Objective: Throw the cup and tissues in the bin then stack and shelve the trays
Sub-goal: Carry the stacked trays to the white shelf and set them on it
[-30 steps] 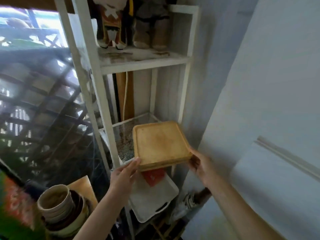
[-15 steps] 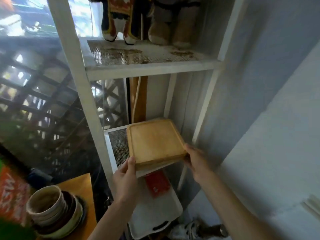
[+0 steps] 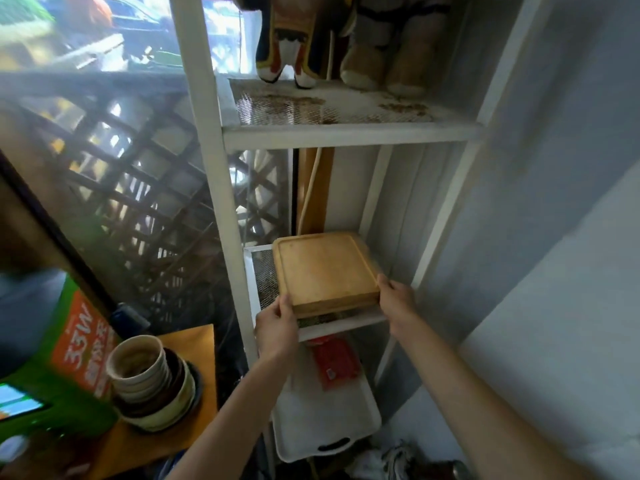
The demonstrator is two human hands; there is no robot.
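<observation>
The stacked trays point(image 3: 325, 271) lie flat on the middle mesh shelf point(image 3: 343, 325) of the white rack. The left hand point(image 3: 277, 329) clamps their near-left corner and the right hand point(image 3: 396, 299) their near-right corner.

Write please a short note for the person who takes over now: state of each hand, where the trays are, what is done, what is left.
Left hand: grips the near left corner of the stacked wooden trays.
Right hand: holds the near right corner.
Trays: lying on the middle mesh shelf of the white rack, mostly in.
Done: trays stacked and brought onto the shelf.
Left: probably push the stack fully in, then let go. Cup, tissues and bin are not in view.
</observation>
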